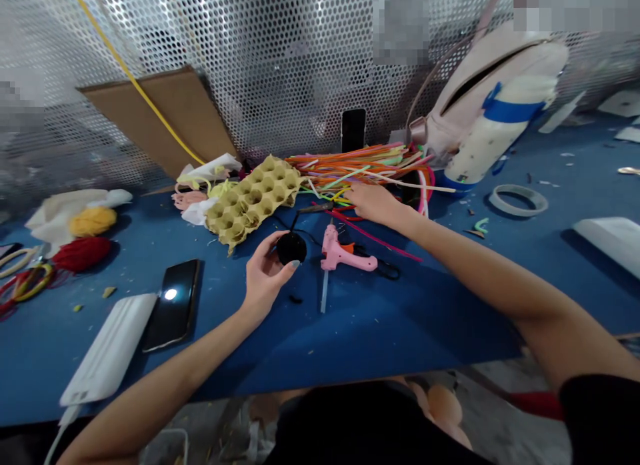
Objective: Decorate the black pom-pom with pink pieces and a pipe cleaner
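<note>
Fingers of the left hand (266,275) curl against a round black ball (291,247), holding it at their tips with the thumb along its upper side. A thin dark wire runs from the ball toward twelve o'clock. Fingers of the right hand (371,205) are stretched out, not closed, their tips resting on a heap of multicoloured pipe cleaners (356,171) at one o'clock from the ball.

Just at three o'clock from the ball lies a pink hot glue gun (340,253) with an orange trigger, a clear glue stick (324,291) pointing from it toward six o'clock. A yellow pulp egg tray (253,201) sits at eleven o'clock, and a black smartphone (353,130) stands upright behind the pipe cleaners against a perforated metal sheet (295,65).

On the blue worktop (400,318), toward nine o'clock, lie a second black smartphone (175,305) with a lit spot, a white power bank (107,348), and balls of red yarn (83,253) and yellow yarn (93,221). A pale tape roll (519,199) lies at three o'clock, well apart.
</note>
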Available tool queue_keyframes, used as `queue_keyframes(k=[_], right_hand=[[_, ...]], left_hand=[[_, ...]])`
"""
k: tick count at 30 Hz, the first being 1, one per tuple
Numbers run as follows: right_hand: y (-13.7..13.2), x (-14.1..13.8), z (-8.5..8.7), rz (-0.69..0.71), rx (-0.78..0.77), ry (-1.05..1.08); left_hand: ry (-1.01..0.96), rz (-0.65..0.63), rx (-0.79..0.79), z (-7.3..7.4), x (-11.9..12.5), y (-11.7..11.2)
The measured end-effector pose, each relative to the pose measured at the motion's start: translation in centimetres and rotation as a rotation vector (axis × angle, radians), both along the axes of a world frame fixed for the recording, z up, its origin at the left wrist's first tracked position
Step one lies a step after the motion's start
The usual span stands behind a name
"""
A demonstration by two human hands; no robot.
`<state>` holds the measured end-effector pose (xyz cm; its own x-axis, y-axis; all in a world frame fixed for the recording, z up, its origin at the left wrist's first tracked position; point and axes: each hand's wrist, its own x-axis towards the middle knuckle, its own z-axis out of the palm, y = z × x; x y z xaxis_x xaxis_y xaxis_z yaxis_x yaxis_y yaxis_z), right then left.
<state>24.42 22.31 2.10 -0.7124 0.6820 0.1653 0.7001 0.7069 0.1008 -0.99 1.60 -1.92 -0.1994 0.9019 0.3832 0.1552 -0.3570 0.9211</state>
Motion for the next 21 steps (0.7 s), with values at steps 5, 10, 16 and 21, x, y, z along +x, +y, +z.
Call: queue_keyframes(k=[5,10,16,21], right_hand=[[-1.4,0.7,1.4,-0.027,0.062,0.019],[-1.8,2.5,4.6,-0.097,0.163,0.060],[-3.0,5.5,7.2,-0.183,0.259,0.306],[-8.0,5.9,6.5,0.046,0.249,0.392]], left_hand=[[0.032,-0.017,0.043,0.0,-0.1,-0.1],[0.060,-0.031,0.085,0.2,0.0,-0.2],[0.072,-0.079,0.118,0.2,0.2,-0.3],[-0.003,-0.233,0.053,0.5,0.2,-0.2]])
